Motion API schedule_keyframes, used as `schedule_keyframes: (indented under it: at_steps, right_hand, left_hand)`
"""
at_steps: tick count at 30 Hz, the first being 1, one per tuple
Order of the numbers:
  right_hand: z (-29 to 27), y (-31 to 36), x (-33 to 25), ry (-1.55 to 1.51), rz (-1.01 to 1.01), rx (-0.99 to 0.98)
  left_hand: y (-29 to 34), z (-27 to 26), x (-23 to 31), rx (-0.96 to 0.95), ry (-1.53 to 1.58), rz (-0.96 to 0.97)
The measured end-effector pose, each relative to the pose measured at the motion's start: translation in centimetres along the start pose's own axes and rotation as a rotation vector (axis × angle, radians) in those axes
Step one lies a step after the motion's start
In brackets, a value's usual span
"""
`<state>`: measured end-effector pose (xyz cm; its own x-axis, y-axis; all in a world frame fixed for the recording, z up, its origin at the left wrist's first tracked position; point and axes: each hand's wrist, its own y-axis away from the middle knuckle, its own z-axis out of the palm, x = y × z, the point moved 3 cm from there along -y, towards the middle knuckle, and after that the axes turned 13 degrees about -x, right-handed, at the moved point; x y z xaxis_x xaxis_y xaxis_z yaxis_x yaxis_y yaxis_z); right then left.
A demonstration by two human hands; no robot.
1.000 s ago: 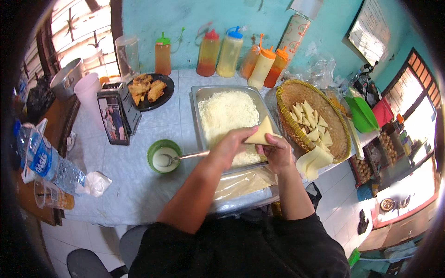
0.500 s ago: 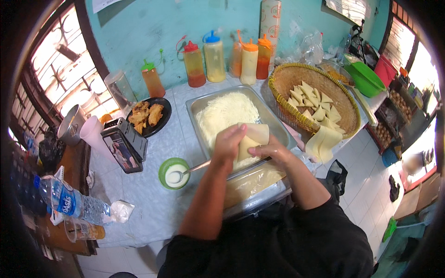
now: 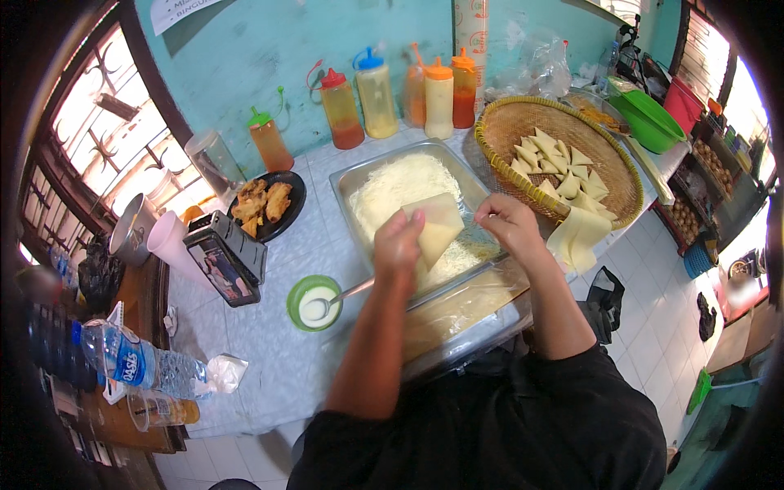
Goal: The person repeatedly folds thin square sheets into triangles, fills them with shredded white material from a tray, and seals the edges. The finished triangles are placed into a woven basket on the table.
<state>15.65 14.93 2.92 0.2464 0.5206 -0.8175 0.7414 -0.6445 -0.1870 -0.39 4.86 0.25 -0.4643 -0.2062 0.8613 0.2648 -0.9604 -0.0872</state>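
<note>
My left hand (image 3: 399, 243) holds a pale yellow pastry wrapper (image 3: 438, 224), folded into a cone, above a metal tray (image 3: 351, 184) filled with shredded white cheese (image 3: 403, 184). My right hand (image 3: 508, 225) hovers just right of the wrapper over the tray's right edge, with fingers pinched together; I cannot tell if they hold any filling. A round woven basket (image 3: 500, 131) to the right holds several folded triangular pastries (image 3: 563, 171). A stack of flat wrappers (image 3: 578, 238) hangs off the table edge below the basket.
A green bowl of white paste with a spoon (image 3: 315, 301) sits left of the tray. A black plate of fried food (image 3: 265, 201), several sauce bottles (image 3: 377, 82) along the teal wall, a water bottle (image 3: 135, 366) and a green basin (image 3: 645, 118) also stand around.
The view has shifted so the tray and basket sit further right. My right hand has let go of the wrapper and moved to its right; my left hand still holds it.
</note>
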Motion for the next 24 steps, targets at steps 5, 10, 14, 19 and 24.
schedule_keyframes:
  at_steps: [5,10,14,19,24]
  right_hand:
    - [2.5,1.0,-5.8,0.482,-0.566,0.251]
    - [5.7,0.2,-5.8,0.646,-0.620,0.230]
    - [6.5,0.6,-5.8,0.735,-0.693,0.251]
    - [6.1,1.7,-6.1,0.815,-0.666,0.044]
    - [5.6,2.2,-7.3,0.812,-0.655,-0.017]
  left_hand:
    - [0.3,0.5,0.0,-0.071,0.008,0.059]
    - [0.1,-0.8,0.0,-0.035,-0.118,-0.001]
    - [0.5,-0.4,0.5,-0.031,0.081,0.098]
    - [-0.1,-0.9,-0.7,-0.068,0.383,0.083]
    - [0.3,0.0,-0.6,-0.046,0.426,0.041]
